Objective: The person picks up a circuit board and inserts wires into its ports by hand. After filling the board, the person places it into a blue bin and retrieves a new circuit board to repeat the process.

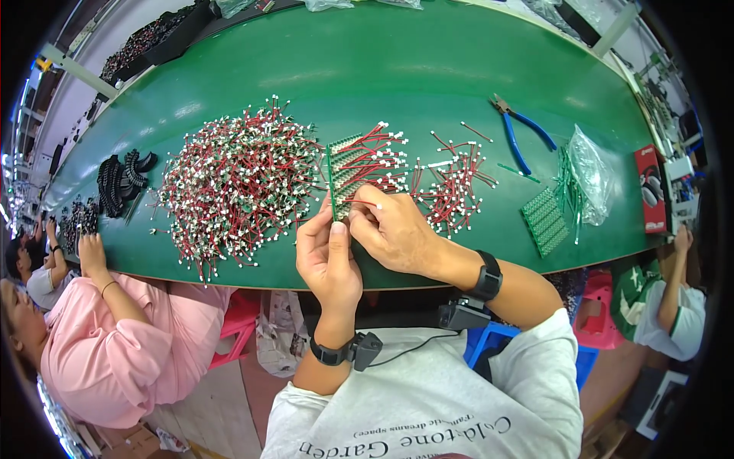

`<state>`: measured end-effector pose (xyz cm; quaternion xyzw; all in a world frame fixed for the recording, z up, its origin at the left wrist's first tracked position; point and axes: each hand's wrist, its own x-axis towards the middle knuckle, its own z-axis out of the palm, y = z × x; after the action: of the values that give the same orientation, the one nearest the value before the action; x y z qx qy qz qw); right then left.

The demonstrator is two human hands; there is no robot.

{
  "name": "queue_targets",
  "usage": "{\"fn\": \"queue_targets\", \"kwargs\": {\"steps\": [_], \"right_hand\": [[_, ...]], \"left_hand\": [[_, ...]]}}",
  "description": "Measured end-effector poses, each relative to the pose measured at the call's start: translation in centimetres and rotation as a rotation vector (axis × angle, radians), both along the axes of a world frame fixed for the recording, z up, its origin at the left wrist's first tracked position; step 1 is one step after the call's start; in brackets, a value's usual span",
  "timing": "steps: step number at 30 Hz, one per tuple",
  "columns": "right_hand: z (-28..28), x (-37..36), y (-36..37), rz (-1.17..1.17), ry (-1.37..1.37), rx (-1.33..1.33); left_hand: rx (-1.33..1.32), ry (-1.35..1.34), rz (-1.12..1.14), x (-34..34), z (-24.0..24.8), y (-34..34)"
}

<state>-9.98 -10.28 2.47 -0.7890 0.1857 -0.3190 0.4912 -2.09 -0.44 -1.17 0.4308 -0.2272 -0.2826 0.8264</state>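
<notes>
My left hand (329,262) grips the lower end of a green circuit board panel (342,164), thumb on the near edge. Rows of small pale connectors cover the panel, and many red wire leads with white plugs (378,157) stick out from its right side. At the panel's lower right, my right hand (404,236) has its fingers pinched around a short red wire lead (365,203), whose white plug shows above the fingers. Whether the lead's other end touches the panel is hidden by the fingers.
A large heap of red-wired boards (237,191) lies left; loose red leads (459,187) lie right. Beyond are blue-handled pliers (520,134), a bare green panel (544,222), green strips (564,187), a plastic bag (592,180) and black coiled parts (118,180). A person in pink (130,344) sits left.
</notes>
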Motion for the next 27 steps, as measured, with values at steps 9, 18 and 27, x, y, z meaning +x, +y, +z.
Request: {"fn": "queue_targets", "kwargs": {"steps": [9,18,27], "right_hand": [[0.7,-0.1,0.1,-0.022,0.028,-0.18],[1.1,-0.7,-0.1,-0.022,0.116,-0.279],[0.9,-0.8,-0.5,-0.001,0.121,-0.278]], "left_hand": [[0.019,-0.167,0.073,-0.2,-0.8,-0.3],[0.039,-0.148,0.037,-0.1,-0.4,0.0],[0.029,-0.237,0.028,0.1,-0.7,0.0]]}}
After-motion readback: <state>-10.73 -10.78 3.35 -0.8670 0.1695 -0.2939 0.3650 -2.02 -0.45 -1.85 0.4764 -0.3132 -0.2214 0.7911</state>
